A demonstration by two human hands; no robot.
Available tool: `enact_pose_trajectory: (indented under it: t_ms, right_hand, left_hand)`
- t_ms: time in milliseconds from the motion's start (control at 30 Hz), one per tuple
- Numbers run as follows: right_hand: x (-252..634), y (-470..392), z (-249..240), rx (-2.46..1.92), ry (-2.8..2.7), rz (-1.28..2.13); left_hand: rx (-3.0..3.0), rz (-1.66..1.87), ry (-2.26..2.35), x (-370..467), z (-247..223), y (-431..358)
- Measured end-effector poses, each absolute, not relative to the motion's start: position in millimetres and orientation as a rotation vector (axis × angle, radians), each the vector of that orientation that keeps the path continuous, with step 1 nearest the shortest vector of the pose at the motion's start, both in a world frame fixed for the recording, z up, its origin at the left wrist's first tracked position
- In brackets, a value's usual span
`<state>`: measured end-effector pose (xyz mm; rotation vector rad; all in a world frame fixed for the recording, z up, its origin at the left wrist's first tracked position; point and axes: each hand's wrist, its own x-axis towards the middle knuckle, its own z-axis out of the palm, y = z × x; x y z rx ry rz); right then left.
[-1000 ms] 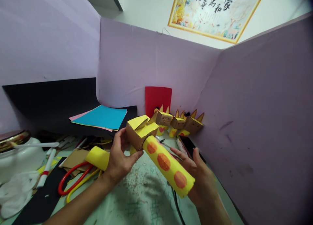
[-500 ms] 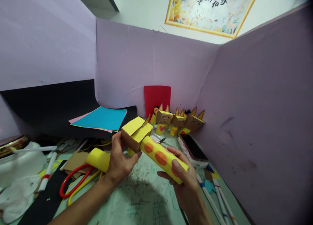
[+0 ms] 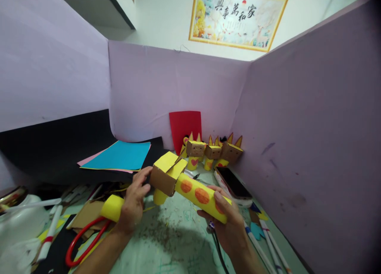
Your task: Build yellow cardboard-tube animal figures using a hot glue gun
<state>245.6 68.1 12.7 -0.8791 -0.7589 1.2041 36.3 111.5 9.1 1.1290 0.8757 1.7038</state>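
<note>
A long yellow tube point(image 3: 200, 194) with orange spots lies in the grip of my right hand point(image 3: 228, 214), fingers wrapped round its near end. At the tube's far end is a cardboard box piece point(image 3: 164, 178) with yellow flaps on top. Just left of that box is my left hand point(image 3: 133, 198), its fingers apart and holding nothing; whether a fingertip touches the box is unclear. Below the box a short yellow tube point(image 3: 160, 196) shows in part. Another yellow roll point(image 3: 112, 207) lies left of my left hand, beside red-handled scissors point(image 3: 71, 248).
Cardboard figures with yellow horns point(image 3: 213, 151) stand at the back, near a red sheet point(image 3: 185, 127). Blue paper point(image 3: 119, 157) lies at the back left. A phone point(image 3: 233, 182) and markers point(image 3: 262, 246) are on the right, a white pot point(image 3: 24, 218) on the left.
My left hand has let go of the cardboard box, its fingers opening and drawing back left. The view has tilted up slightly and turned right. My right hand still grips the spotted tube.
</note>
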Motion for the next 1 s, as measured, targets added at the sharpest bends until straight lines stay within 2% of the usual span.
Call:
enact_pose_trajectory:
  t_ms: [167, 433, 1000]
  right_hand:
    - [242.4, 67.6, 9.7, -0.889, -0.832, 1.203]
    - [235.2, 64.7, 6.7, -0.898, -0.930, 1.211]
    - [235.8, 63.6, 2.5, -0.926, -0.987, 1.246]
  left_hand:
    - [0.875, 1.638, 0.871, 25.9, 20.8, 122.5]
    - [0.866, 1.494, 0.929, 27.3, 17.3, 126.8]
    - [0.707, 1.301, 0.712, 17.6, 6.2, 127.5]
